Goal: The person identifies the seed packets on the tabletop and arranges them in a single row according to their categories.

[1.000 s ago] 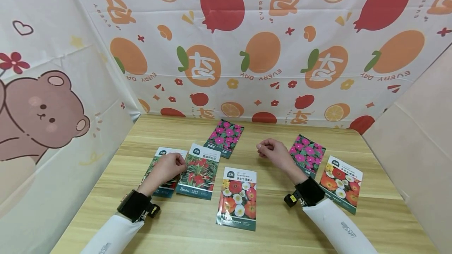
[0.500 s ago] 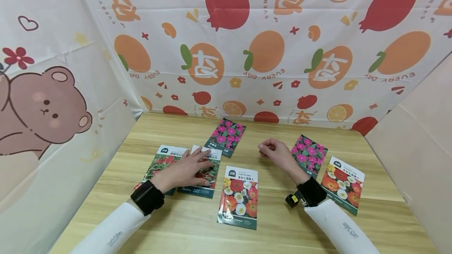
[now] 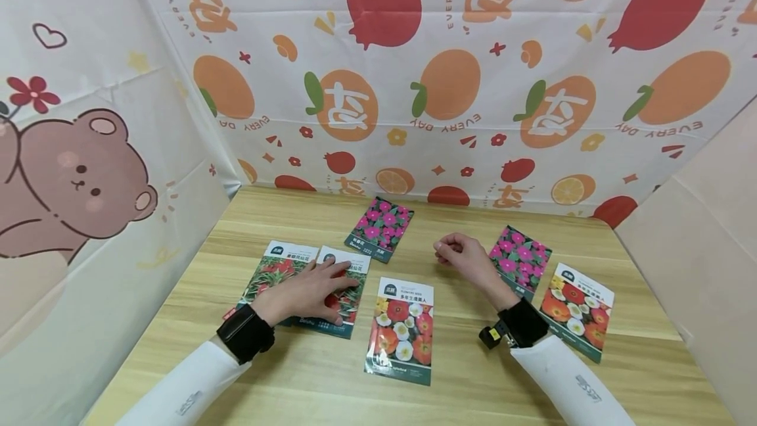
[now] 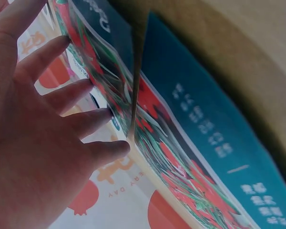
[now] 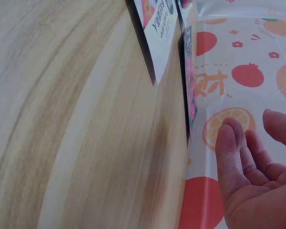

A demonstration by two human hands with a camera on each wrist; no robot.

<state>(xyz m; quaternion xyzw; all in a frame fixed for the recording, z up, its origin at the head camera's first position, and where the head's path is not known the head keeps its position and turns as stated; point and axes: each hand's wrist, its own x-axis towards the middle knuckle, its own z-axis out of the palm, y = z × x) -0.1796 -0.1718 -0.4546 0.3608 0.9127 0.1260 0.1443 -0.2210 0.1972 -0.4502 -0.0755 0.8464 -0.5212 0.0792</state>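
In the head view my left hand (image 3: 304, 291) lies with spread fingers over a seed packet with red flowers (image 3: 351, 311). Its fingertips touch the packet's face, and the hand hides part of the picture. A matching red-flowered packet (image 3: 275, 271) lies just left, its lower part under the wrist. The left wrist view shows the fingers (image 4: 78, 121) stretched along both packets. My right hand (image 3: 467, 258) hovers over the table with loosely curled fingers and nothing in them. It is nearest to a pink-flowered seed packet (image 3: 522, 256), which the forearm partly overlaps.
A poppy seed packet (image 3: 399, 331) lies between the arms, and another poppy packet (image 3: 578, 307) lies at the right. Farther back is a second pink-flowered packet (image 3: 381, 229). The wooden table (image 3: 485, 386) ends against a fruit-printed cloth (image 3: 378, 104).
My left hand has moved right, from loosely curled to spread over the red-flowered packet, which has shifted slightly toward me. The right hand keeps its place.
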